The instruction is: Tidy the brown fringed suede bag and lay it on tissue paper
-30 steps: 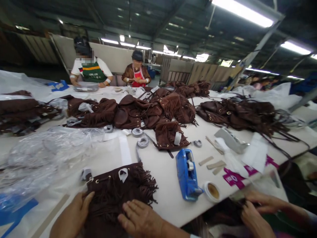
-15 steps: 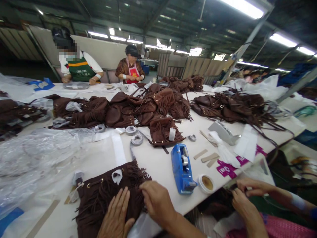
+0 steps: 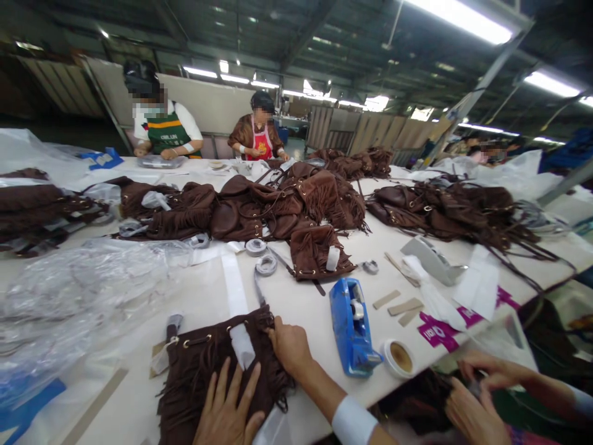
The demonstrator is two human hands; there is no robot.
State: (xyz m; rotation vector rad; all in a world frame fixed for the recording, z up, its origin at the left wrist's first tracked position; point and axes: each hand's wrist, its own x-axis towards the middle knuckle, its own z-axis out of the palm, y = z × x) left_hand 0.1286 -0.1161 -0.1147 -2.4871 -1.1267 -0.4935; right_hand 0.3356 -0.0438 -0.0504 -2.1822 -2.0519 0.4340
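A dark brown fringed bag [image 3: 185,377] with gold eyelets along its top lies on the table in front of me. My left hand [image 3: 229,405] rests flat on its front, fingers spread. At the bag's upper right edge, my right hand [image 3: 290,346] has its fingers closed on the fringe there; the fingertips are partly hidden. A white strip [image 3: 242,347] hangs from the top of the bag, just above my left fingers. Grey wrapped strap ends [image 3: 173,326] stick out at its upper left corner.
Right of the bag stand a blue tape dispenser [image 3: 354,327] and a round tub [image 3: 398,358]. Several brown bags [image 3: 241,207] are heaped across the table [image 3: 306,315]. Clear plastic [image 3: 92,284] covers the left. A co-worker's hands [image 3: 479,395] work at lower right; two people stand opposite.
My right hand has moved up along the bag's right edge. My left fingers have spread apart. The white strip, curled before, now hangs flatter. The view has shifted slightly.
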